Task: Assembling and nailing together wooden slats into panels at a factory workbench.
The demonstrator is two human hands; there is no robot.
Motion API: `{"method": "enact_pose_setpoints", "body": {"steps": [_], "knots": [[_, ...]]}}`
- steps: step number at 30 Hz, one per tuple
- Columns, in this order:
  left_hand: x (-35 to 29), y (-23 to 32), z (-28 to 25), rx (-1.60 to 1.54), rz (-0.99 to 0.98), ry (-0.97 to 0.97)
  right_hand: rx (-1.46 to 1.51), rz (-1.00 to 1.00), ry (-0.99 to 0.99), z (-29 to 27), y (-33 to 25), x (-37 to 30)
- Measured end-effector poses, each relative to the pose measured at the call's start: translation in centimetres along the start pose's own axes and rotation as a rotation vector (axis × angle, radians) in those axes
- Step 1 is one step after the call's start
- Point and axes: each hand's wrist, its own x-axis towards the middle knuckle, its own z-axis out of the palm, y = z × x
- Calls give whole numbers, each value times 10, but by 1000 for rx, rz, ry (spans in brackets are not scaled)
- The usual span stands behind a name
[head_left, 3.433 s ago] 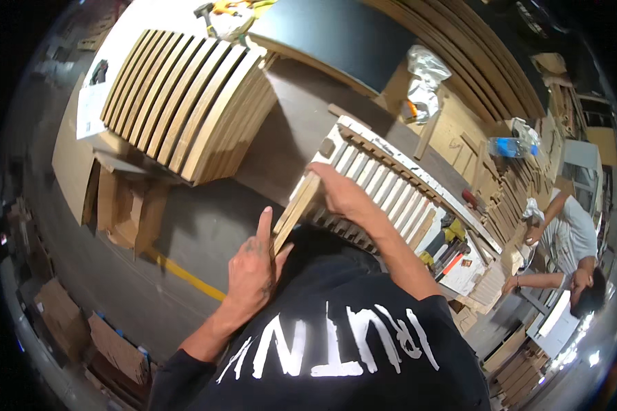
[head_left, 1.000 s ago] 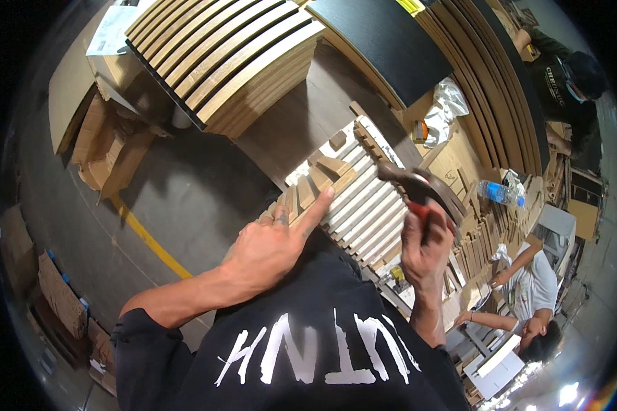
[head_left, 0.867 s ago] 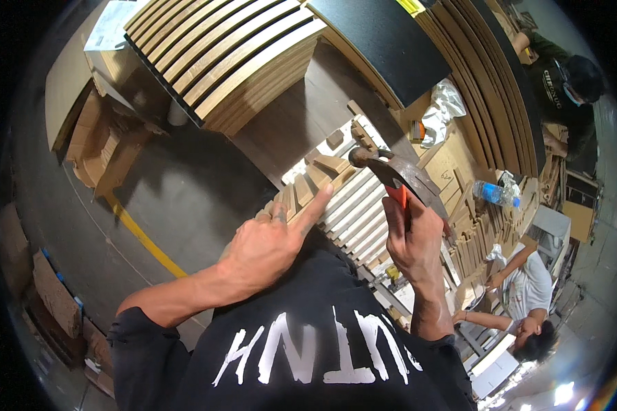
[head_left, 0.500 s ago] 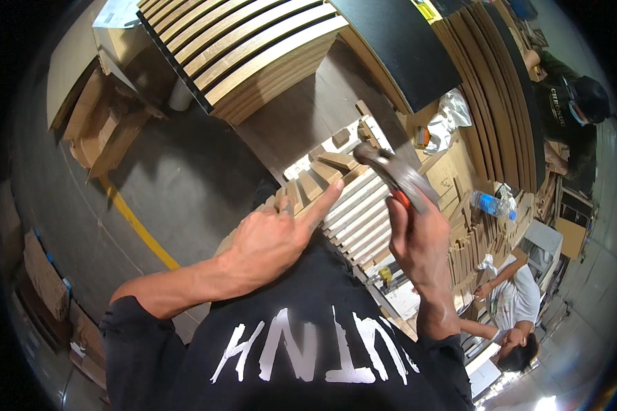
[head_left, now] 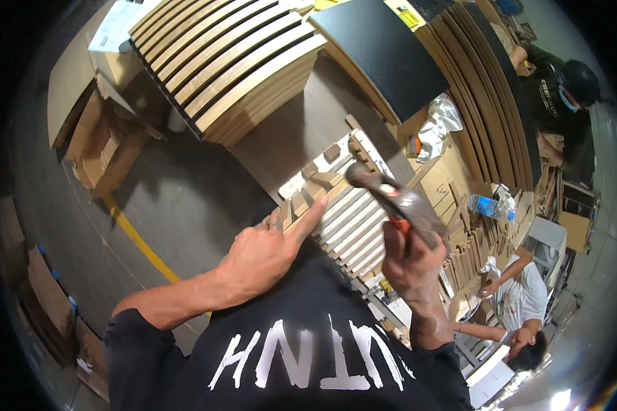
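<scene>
Woodworking workshop, stacked curved wooden slats (head_left: pixel 233 65), cardboard boxes (head_left: pixel 106 147), yellow floor line (head_left: pixel 140 243), co-workers nearby

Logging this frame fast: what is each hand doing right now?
Left hand: open, holding nothing, fingers resting on the slatted wooden frame.
Right hand: closed around a hammer, raised above the frame.

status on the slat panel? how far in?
Done: most slats already lie side by side in a row on the panel. In hand: the left hand steadies a slat at the near end with its forefinger out, while the right hand holds a hammer raised over it. Left: loose wood blocks lie at the far end, unfixed as far as I can tell; how many slats remain is unclear.
</scene>
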Motion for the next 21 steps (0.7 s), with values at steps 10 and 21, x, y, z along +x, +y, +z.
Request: {"method": "enact_pose_setpoints", "body": {"steps": [10, 21], "knots": [[-13, 15, -25, 111, -11, -44, 73, 652, 276, 28, 57, -77], [20, 96, -90, 65, 30, 146, -322, 1605, 568, 65, 161, -376]]}}
